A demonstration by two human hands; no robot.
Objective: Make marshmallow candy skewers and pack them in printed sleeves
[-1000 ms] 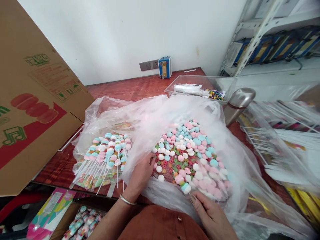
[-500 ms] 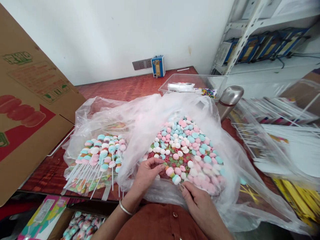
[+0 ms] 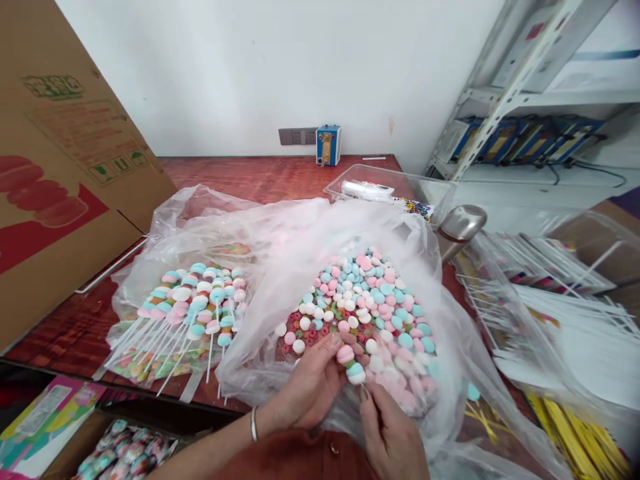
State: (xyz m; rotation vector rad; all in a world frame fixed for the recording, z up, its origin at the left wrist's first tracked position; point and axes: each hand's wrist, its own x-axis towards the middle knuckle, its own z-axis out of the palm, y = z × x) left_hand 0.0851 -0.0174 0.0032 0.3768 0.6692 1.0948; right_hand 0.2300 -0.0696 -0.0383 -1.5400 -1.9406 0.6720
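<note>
A candy skewer point(image 3: 355, 372), stacked with pink, green, blue and white pieces, is held just above the loose candy. My right hand point(image 3: 393, 430) pinches its stick just below the lowest piece. At its other end, my left hand point(image 3: 315, 377) has its thumb and fingers closed about the pink top piece. Under and beyond both hands lie loose pink, blue and white candies point(image 3: 385, 290) in a clear plastic bag point(image 3: 260, 260). Red and green gummy rings point(image 3: 313, 333) lie among them, close to my left hand.
Finished candy skewers point(image 3: 197, 300) with white sticks lie in a pile on plastic at the left. A large cardboard box point(image 3: 75, 153) borders that side. Behind stand a clear tray point(image 3: 345, 175) and a metal flask point(image 3: 463, 223). White sticks point(image 3: 565, 333) lie at the right.
My left hand has turned palm-up and moved from the gummy rings to the skewer's top. The skewer's top now shows a pink piece; the view has tilted up slightly.
</note>
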